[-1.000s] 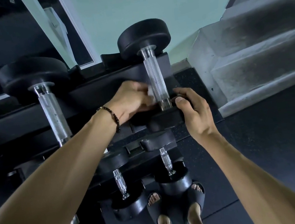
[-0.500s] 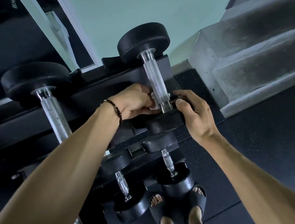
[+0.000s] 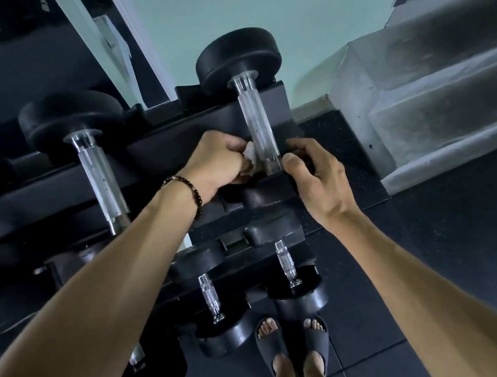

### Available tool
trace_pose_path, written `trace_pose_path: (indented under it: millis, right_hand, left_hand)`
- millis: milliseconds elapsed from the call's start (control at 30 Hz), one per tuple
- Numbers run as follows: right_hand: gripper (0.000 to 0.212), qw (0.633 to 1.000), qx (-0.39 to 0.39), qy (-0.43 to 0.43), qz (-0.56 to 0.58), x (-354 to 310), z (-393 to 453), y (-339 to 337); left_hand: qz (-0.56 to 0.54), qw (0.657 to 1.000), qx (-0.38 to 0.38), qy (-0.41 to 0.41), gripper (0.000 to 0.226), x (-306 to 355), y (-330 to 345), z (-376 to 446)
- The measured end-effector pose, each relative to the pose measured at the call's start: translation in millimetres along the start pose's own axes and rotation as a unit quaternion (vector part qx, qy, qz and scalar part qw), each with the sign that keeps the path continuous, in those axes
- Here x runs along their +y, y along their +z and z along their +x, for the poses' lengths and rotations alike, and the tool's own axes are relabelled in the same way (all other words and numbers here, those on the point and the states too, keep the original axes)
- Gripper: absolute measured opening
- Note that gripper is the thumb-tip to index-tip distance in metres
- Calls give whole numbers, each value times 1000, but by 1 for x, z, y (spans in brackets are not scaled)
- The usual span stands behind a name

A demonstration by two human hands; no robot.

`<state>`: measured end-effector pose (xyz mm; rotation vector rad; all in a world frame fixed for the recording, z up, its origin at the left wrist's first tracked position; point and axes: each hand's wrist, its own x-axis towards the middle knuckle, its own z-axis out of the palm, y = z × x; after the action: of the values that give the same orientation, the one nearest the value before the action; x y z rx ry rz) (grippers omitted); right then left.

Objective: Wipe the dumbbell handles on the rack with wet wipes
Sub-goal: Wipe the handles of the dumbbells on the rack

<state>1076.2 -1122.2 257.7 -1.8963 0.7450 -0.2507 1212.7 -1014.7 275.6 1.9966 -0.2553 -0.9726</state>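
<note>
A black dumbbell with a knurled chrome handle (image 3: pixel 256 122) lies on the top tier of the black rack (image 3: pixel 166 143) at its right end. My left hand (image 3: pixel 219 160) holds a crumpled white wet wipe (image 3: pixel 250 154) against the left side of that handle near its lower end. My right hand (image 3: pixel 314 173) grips the dumbbell's near black head (image 3: pixel 265 190), thumb on its top edge. A second, larger dumbbell (image 3: pixel 99 178) lies to the left on the same tier.
Two smaller dumbbells (image 3: pixel 210 298) (image 3: pixel 287 267) sit on the lower tier just above my feet in black slides (image 3: pixel 292 343). Concrete steps (image 3: pixel 442 107) rise at the right. A mirror (image 3: pixel 0 49) and a pale green wall stand behind the rack. Dark rubber flooring lies below.
My left hand with the wipe has shifted slightly along the lower part of the handle; more of the wipe shows now. My right hand stays on the dumbbell head.
</note>
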Motion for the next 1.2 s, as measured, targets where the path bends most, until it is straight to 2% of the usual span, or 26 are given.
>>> trace_pose_path:
  millis: [67,133,200,300,367,533,600,667,767,867,1000,1100,1200]
  right_hand:
    - [62,1000,-5,-7,-20,-3,-2,2]
    - [52,998,-4,-34,-48,-11,-8,7]
    - [37,993,24,-95,-72,-23,-15,14]
    - [31,980,61,-184,-54,-44,-27,28]
    - [26,976,44,-214,-24,-56,-36,36]
    - [18,977,-89,-178,70,-78,-54,52]
    - [8,973,-142,-138,119,-90,-58,57]
    - [13,967,-185,-81,154,-101,-62,65]
    - [13,965,-206,-26,158,-109,-64,81]
    - [12,972,-179,-20,151,-116,-62,102]
    - [13,991,-90,-55,88,-119,-52,129]
    - [16,995,-29,-80,43,-122,-43,146]
    - [16,994,13,-103,15,-127,-29,160]
  left_hand:
    - [-11,998,53,28,30,-2,-4,-17]
    - [-54,993,93,49,32,-3,-9,-40]
    - [-97,986,117,64,31,-1,-14,-63]
    - [-123,978,139,93,21,-1,-17,-94]
    - [-145,973,145,107,14,-4,-21,-112]
    - [-133,962,193,137,12,-23,-41,-142]
    - [-79,953,238,170,9,-34,-50,-149]
    - [-17,940,274,201,8,-45,-61,-155]
    - [32,930,282,232,10,-61,-80,-161]
    - [63,926,272,253,13,-76,-100,-159]
    - [164,893,315,275,13,-100,-128,-144]
    - [175,914,287,229,26,-120,-138,-131]
    - [122,934,260,213,35,-136,-135,-120]
